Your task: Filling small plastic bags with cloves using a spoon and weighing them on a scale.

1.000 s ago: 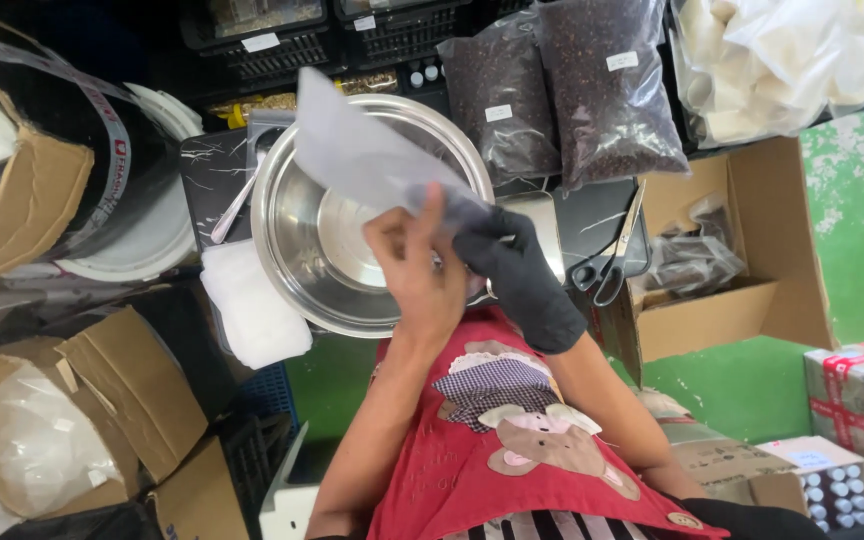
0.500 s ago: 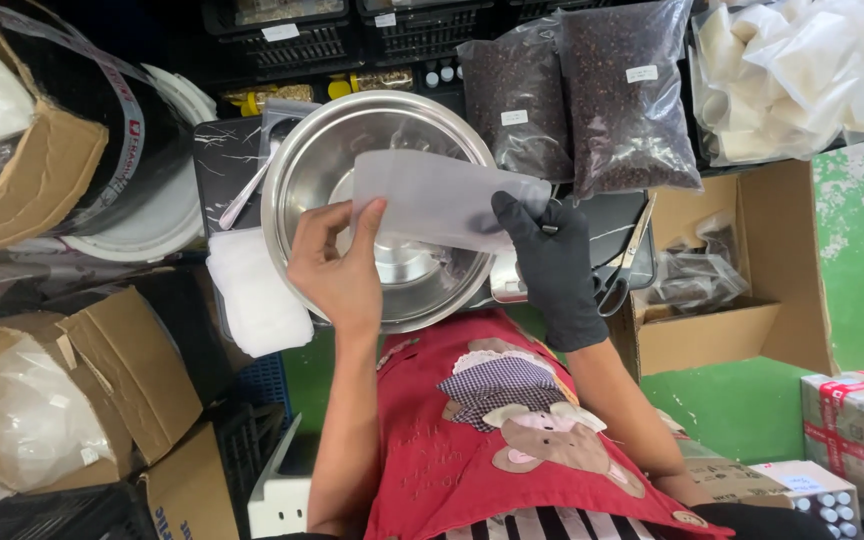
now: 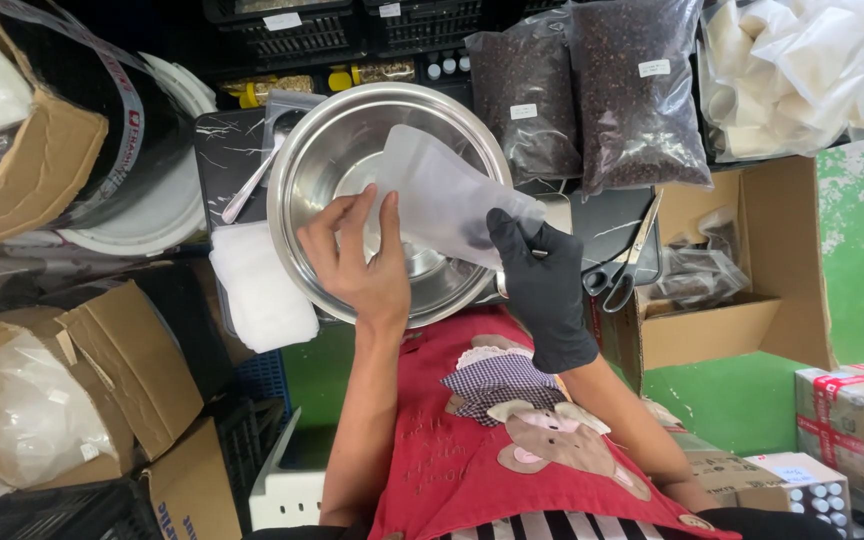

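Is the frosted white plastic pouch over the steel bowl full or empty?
Seemingly empty: the frosted white plastic pouch lies flat and limp between left hand and gloved right hand; no bulge shows.

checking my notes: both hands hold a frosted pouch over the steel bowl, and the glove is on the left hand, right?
Not quite. The head view shows the black glove on the right hand; the left hand is bare. The rest stands: both hold the frosted pouch over the steel bowl.
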